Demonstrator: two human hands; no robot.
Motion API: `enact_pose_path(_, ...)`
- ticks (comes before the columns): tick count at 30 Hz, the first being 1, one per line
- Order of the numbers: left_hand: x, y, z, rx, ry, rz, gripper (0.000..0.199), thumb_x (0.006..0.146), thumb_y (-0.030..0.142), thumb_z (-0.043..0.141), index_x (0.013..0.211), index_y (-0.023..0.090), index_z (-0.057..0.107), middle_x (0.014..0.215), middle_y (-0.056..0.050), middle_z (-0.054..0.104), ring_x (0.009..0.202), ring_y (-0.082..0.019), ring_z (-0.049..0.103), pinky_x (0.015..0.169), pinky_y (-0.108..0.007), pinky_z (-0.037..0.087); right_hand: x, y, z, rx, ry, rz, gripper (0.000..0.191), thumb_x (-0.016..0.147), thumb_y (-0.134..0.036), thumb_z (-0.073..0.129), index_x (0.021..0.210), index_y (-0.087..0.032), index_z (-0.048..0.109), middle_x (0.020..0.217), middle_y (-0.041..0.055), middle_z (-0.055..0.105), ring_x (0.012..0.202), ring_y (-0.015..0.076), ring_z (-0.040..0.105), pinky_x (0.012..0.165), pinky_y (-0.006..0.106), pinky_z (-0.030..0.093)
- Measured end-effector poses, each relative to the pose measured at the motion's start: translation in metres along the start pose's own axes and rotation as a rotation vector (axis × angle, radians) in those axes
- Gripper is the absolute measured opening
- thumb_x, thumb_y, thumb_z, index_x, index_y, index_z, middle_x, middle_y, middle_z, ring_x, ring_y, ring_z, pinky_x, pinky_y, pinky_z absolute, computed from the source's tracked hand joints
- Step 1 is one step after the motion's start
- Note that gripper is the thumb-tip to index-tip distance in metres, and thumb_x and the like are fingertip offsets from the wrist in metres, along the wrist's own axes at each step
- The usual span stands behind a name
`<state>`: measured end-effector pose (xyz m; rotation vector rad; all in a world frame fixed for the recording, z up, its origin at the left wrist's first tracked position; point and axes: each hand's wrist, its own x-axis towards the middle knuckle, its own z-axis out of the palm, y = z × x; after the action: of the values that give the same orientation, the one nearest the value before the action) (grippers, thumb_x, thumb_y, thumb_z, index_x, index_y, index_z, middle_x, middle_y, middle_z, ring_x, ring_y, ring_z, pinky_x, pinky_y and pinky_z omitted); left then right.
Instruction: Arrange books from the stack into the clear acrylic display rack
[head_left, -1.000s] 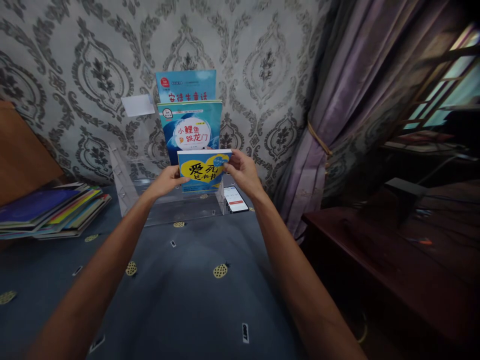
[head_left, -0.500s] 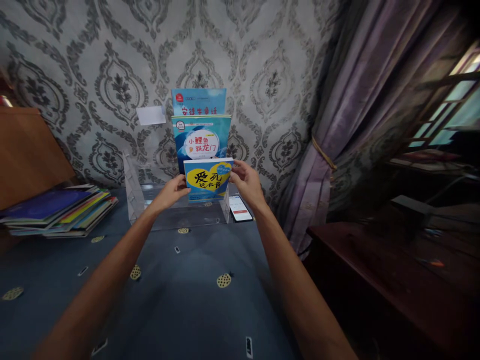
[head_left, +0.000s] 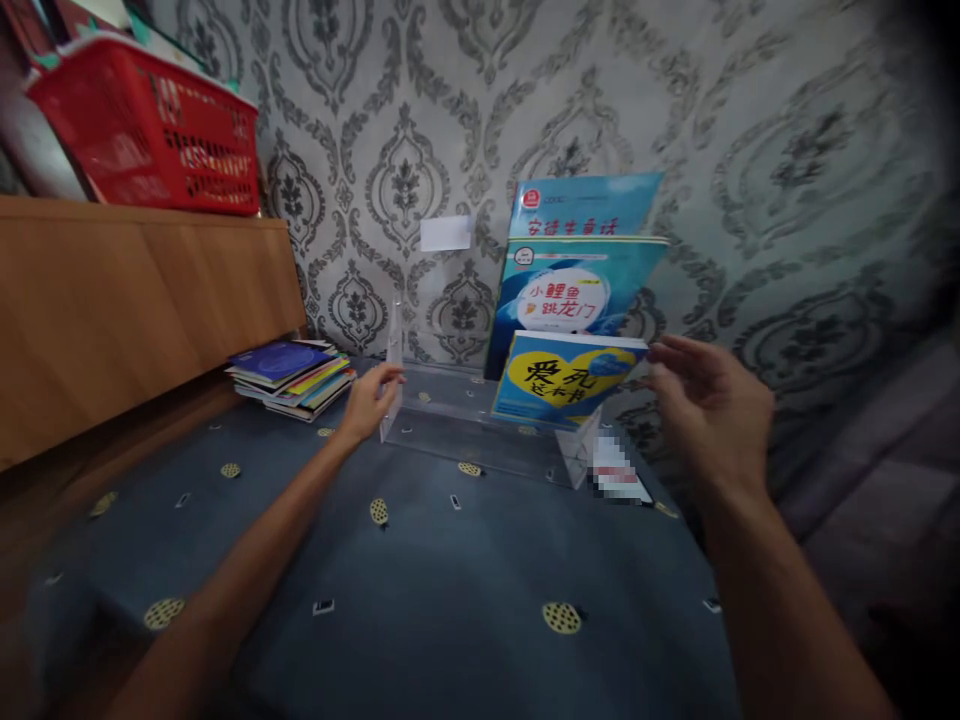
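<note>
A small blue book with a yellow heart (head_left: 566, 378) stands upright at the front right of a clear acrylic stand (head_left: 465, 445). Behind it rise a teal book (head_left: 577, 290) and a taller light-blue book (head_left: 592, 200), stepped one above the other. My right hand (head_left: 712, 415) is just off the front book's right edge, fingers curved and parted, holding nothing. My left hand (head_left: 373, 400) is beside the stand's left end panel, its fingers loosely stretched out and holding nothing; whether it touches the panel I cannot tell.
A pile of thin books (head_left: 292, 378) lies left of the stand. Behind it is a wooden cabinet (head_left: 150, 310) with a red basket (head_left: 157, 130) on top. A phone (head_left: 619, 470), its screen blurred, lies right of the stand. A white label (head_left: 445, 233) appears before the patterned wall.
Both hands have come away from the heart book, which stays in the stand. My left hand has moved left, away from it. The view has turned left, bringing the red basket into sight.
</note>
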<state>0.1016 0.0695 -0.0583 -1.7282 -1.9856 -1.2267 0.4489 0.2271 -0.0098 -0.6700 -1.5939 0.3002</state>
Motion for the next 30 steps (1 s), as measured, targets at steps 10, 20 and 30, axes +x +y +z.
enact_pose_path(10,-0.006,-0.100,-0.101,0.784,0.043,-0.336,0.058,0.087,0.021,0.048,0.143,0.009,0.048,0.150,-0.027,0.049,0.144,-0.045,0.034,0.110,-0.071,0.025,-0.015,-0.067,0.006,0.147,0.103,-0.138,0.017,0.088,-0.024,0.060,0.097,-0.022,0.074,0.085,0.0089,0.078,0.072,0.0217,0.075,0.059,0.036,0.061)
enact_pose_path(20,-0.023,-0.087,-0.107,0.854,-0.133,-0.292,0.049,0.091,0.012,0.037,0.131,0.016,0.065,0.129,-0.022,0.068,0.123,-0.038,0.061,0.108,-0.064,0.034,-0.031,-0.075,0.012,0.049,-0.293,-0.308,0.020,0.094,-0.028,0.055,0.103,-0.023,0.072,0.085,0.0045,0.080,0.067,0.0201,0.077,0.057,0.032,0.062)
enact_pose_path(30,-0.056,-0.013,-0.070,0.862,-0.420,-0.147,0.035,0.086,0.006,0.045,0.108,0.009,0.072,0.100,-0.025,0.075,0.098,-0.039,0.071,0.084,-0.050,0.051,-0.072,-0.061,0.047,0.100,-0.613,-0.381,0.026,0.096,-0.023,0.048,0.108,-0.024,0.072,0.084,0.0036,0.080,0.068,0.0193,0.076,0.061,0.030,0.060)
